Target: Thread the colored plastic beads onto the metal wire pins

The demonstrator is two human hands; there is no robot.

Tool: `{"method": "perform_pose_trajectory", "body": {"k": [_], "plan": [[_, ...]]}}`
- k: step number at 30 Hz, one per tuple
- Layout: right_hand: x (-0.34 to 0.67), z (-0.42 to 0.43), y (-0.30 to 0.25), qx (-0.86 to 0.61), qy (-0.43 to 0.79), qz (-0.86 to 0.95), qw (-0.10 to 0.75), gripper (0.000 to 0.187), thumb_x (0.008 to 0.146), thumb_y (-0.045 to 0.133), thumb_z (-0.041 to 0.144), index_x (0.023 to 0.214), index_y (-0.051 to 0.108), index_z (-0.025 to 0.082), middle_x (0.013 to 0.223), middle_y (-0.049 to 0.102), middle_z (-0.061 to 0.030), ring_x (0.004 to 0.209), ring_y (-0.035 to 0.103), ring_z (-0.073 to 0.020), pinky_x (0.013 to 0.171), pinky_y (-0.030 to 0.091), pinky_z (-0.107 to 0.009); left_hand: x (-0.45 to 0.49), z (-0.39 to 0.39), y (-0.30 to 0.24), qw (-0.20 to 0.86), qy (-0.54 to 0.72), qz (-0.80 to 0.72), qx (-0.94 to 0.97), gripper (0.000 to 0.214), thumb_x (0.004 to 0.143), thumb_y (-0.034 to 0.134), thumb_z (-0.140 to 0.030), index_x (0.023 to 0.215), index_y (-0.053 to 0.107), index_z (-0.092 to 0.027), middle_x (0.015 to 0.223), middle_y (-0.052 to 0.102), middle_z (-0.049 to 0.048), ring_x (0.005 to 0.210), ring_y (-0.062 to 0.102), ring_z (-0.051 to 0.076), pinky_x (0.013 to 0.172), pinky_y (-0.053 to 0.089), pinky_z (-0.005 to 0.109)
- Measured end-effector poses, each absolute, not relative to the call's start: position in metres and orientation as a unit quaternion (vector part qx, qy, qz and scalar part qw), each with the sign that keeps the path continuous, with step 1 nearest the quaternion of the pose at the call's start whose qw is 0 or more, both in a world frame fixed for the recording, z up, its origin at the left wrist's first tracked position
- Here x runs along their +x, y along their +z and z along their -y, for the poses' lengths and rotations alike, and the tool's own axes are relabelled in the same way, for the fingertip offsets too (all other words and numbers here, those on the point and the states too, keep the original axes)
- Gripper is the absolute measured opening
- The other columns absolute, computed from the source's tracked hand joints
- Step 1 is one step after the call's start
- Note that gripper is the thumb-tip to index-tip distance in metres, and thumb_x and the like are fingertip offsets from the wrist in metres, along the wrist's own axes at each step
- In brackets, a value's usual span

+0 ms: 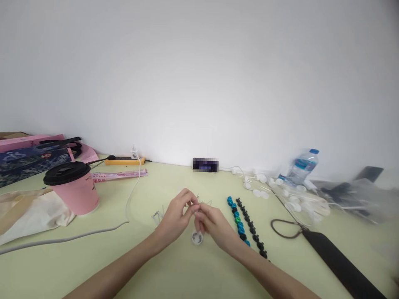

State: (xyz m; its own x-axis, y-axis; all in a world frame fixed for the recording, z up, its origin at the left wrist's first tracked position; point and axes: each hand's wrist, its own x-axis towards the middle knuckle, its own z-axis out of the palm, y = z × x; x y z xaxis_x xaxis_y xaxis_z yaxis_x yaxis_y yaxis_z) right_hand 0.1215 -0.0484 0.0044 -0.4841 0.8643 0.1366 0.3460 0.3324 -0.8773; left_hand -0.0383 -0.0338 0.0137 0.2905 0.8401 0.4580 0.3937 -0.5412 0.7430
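My left hand [177, 211] and my right hand [215, 224] meet over the middle of the table, fingertips pinched together. Whatever lies between them is too small and hidden to name. Thin pale strands [205, 202] show just beyond the fingertips. Under my right fingers is a small round white piece [197, 238] with dark marks inside. Clear and metallic bits [158, 216] lie beside my left hand. To the right of my right hand run a row of blue, green and black small round pieces [236, 216] and a row of black ones [251, 226].
A pink cup [77, 195] with a black lid, a cloth bag [34, 211] and a yellow power strip [124, 160] stand left. A display [205, 165] is by the wall. Right are a water bottle [301, 166], white round pieces [260, 193] and a long black strapped object [339, 261].
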Motion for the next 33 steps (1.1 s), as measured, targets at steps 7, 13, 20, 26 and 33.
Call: {"method": "perform_pose_trajectory", "body": {"k": [7, 13, 20, 26, 33], "plan": [[0.228, 0.091, -0.001, -0.531, 0.373, 0.682, 0.338, 0.03, 0.094, 0.029, 0.035, 0.091, 0.055, 0.021, 0.07, 0.061, -0.0011, 0.065, 0.055, -0.0152, 0.062, 0.043, -0.027, -0.037, 0.045, -0.036, 0.296, 0.303, -0.435, 0.795, 0.017, 0.082, 0.054, -0.035, 0.096, 0.055, -0.025, 0.098, 0.056, 0.002, 0.078, 0.053, 0.018, 0.07, 0.042, 0.029], [0.272, 0.133, -0.013, -0.672, 0.202, 0.661, 0.266, 0.026, 0.091, 0.036, 0.04, 0.08, 0.054, 0.024, 0.074, 0.062, -0.0015, 0.062, 0.053, -0.0184, 0.058, 0.039, -0.029, -0.03, 0.057, -0.067, 0.277, 0.239, -0.431, 0.825, 0.02, 0.074, 0.062, -0.028, 0.09, 0.052, -0.023, 0.099, 0.054, 0.0029, 0.087, 0.053, 0.02, 0.074, 0.041, 0.029], [0.24, 0.141, -0.05, -0.714, 0.032, 0.69, 0.118, 0.029, 0.089, 0.039, 0.043, 0.072, 0.052, 0.022, 0.071, 0.062, -0.0047, 0.063, 0.058, -0.0238, 0.053, 0.033, -0.029, -0.024, 0.086, -0.07, 0.344, 0.21, -0.385, 0.83, 0.02, 0.072, 0.062, -0.021, 0.088, 0.051, -0.023, 0.093, 0.053, 0.0003, 0.078, 0.053, 0.015, 0.068, 0.041, 0.024], [0.223, 0.144, -0.059, -0.704, -0.047, 0.707, 0.055, 0.023, 0.091, 0.039, 0.027, 0.075, 0.054, 0.02, 0.069, 0.063, -0.0039, 0.061, 0.061, -0.0232, 0.049, 0.026, -0.027, -0.027, 0.102, -0.072, 0.338, 0.222, -0.346, 0.846, 0.049, 0.068, 0.069, -0.045, 0.107, 0.048, -0.023, 0.107, 0.053, 0.005, 0.092, 0.051, 0.021, 0.078, 0.042, 0.028], [0.172, 0.126, -0.054, -0.613, -0.01, 0.784, 0.096, 0.016, 0.087, 0.045, 0.016, 0.079, 0.058, 0.018, 0.077, 0.065, -0.0048, 0.071, 0.061, -0.0224, 0.057, 0.031, -0.028, -0.037, 0.067, -0.071, 0.298, 0.326, -0.424, 0.791, 0.029, 0.091, 0.035, -0.04, 0.105, 0.052, -0.022, 0.093, 0.058, 0.0062, 0.082, 0.053, 0.021, 0.075, 0.042, 0.033]]}}
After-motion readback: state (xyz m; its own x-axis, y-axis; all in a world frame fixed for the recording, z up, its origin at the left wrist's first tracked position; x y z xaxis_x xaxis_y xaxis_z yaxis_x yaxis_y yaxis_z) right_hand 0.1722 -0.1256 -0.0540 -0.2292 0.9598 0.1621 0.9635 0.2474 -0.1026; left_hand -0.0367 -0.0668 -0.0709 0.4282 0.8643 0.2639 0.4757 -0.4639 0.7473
